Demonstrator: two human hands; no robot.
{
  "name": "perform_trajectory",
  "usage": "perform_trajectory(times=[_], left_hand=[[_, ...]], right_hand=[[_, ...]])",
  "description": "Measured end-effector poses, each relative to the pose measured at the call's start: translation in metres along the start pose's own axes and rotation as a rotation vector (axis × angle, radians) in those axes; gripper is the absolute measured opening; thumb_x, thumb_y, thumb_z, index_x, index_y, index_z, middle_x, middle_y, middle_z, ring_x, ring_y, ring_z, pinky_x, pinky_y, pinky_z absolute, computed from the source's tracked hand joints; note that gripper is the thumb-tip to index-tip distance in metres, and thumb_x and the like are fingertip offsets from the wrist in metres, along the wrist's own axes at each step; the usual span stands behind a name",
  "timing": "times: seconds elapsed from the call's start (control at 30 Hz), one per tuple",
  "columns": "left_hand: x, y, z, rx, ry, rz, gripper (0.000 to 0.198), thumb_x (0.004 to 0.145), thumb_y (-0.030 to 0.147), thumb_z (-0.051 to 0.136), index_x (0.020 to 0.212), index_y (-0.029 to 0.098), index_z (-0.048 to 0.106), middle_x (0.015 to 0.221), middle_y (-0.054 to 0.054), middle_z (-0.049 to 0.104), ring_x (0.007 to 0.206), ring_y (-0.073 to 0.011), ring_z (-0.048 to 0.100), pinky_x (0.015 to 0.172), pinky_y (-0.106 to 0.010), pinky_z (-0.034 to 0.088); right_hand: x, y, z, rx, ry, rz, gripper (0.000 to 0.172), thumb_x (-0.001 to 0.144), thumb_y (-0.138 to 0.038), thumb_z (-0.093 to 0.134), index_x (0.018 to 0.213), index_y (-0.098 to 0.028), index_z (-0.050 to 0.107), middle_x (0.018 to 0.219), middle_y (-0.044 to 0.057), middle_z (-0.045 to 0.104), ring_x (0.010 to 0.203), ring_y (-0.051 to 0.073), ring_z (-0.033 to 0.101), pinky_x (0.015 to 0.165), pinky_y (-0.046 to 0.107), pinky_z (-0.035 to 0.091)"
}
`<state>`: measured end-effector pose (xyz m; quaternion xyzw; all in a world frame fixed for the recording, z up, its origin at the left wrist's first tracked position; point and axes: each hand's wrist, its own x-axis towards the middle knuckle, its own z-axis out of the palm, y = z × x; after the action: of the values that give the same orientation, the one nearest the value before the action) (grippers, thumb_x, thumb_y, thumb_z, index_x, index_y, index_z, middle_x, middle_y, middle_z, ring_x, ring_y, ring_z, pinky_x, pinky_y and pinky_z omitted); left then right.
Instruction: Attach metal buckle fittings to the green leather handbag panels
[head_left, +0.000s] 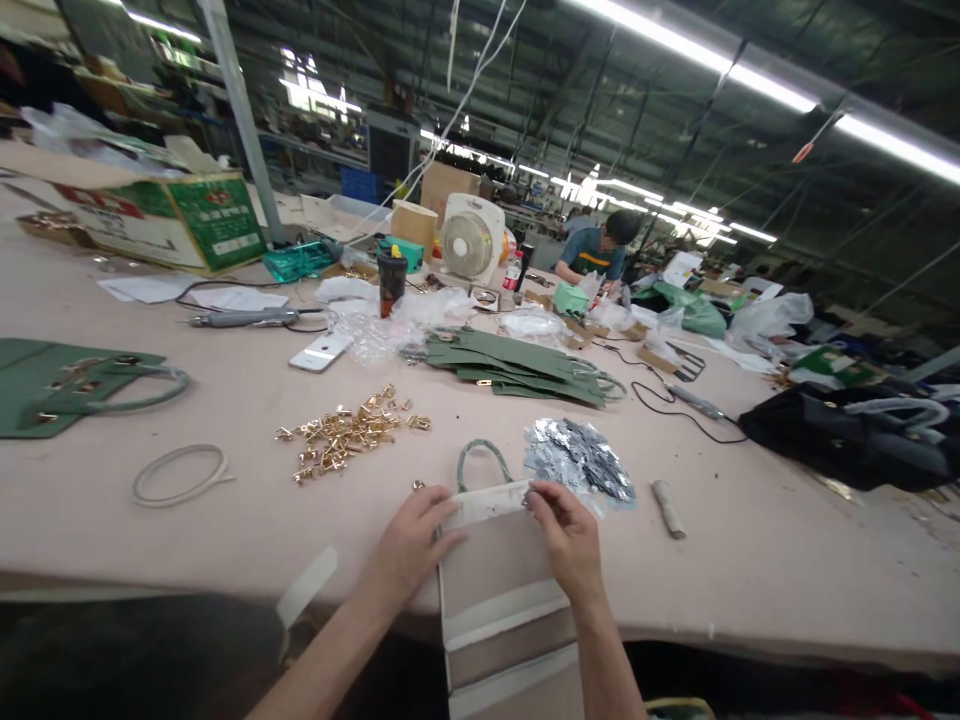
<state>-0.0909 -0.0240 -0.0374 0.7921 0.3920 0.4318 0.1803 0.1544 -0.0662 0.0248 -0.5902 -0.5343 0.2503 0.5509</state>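
Note:
A beige panel (495,580) with white strips and a green loop handle (481,458) at its top lies at the table's near edge. My left hand (412,540) presses on the panel's upper left corner with fingers curled over the edge. My right hand (566,535) pinches the panel's top edge at its right end, close to a heap of small silver pieces (581,458). A heap of gold metal fittings (349,432) lies just beyond my left hand.
A stack of green panels (525,365), a white phone (321,352), a cup (391,280), a fan (469,240) and cardboard boxes (180,215) lie farther back. A green piece with handle (75,385) is at left, black bags (855,430) at right. A person (596,252) works at the far side.

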Motion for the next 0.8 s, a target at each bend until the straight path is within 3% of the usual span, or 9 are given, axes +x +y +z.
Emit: perform_trajectory(times=[0.17,0.33,0.67,0.8], left_hand=[[0.004,-0.002,0.002,0.080,-0.021,0.038,0.025,0.095,0.031,0.070,0.118,0.022,0.071,0.117,-0.010,0.070,0.109,-0.0260,0.067,0.096,-0.046,0.061],[0.007,0.000,0.000,0.089,-0.042,0.021,0.022,0.098,0.031,0.065,0.117,0.021,0.070,0.119,-0.010,0.071,0.111,-0.0263,0.067,0.098,-0.047,0.059],[0.008,0.008,-0.003,0.031,-0.102,-0.060,0.008,0.098,0.018,0.061,0.103,0.022,0.066,0.120,-0.007,0.071,0.117,-0.0239,0.063,0.104,-0.045,0.055],[0.007,0.006,-0.001,-0.001,-0.103,-0.082,0.010,0.097,0.020,0.064,0.107,0.022,0.067,0.122,-0.007,0.071,0.117,-0.0237,0.064,0.105,-0.046,0.054]], right_hand=[[0.010,-0.018,0.040,-0.049,-0.140,-0.088,0.020,0.095,-0.037,0.067,0.102,-0.022,0.077,0.096,0.005,0.078,0.089,0.020,0.071,0.082,0.030,0.055],[0.020,-0.011,0.063,-0.036,-0.214,-0.076,0.021,0.095,-0.036,0.064,0.101,-0.021,0.078,0.096,0.005,0.079,0.089,0.022,0.072,0.083,0.031,0.056],[0.018,0.000,0.073,-0.068,-0.232,-0.074,0.018,0.092,-0.033,0.065,0.097,-0.022,0.080,0.095,0.005,0.079,0.089,0.023,0.072,0.084,0.032,0.056],[0.017,0.002,0.073,-0.048,-0.248,-0.046,0.016,0.091,-0.031,0.068,0.096,-0.022,0.080,0.094,0.005,0.080,0.089,0.022,0.073,0.084,0.032,0.056]])
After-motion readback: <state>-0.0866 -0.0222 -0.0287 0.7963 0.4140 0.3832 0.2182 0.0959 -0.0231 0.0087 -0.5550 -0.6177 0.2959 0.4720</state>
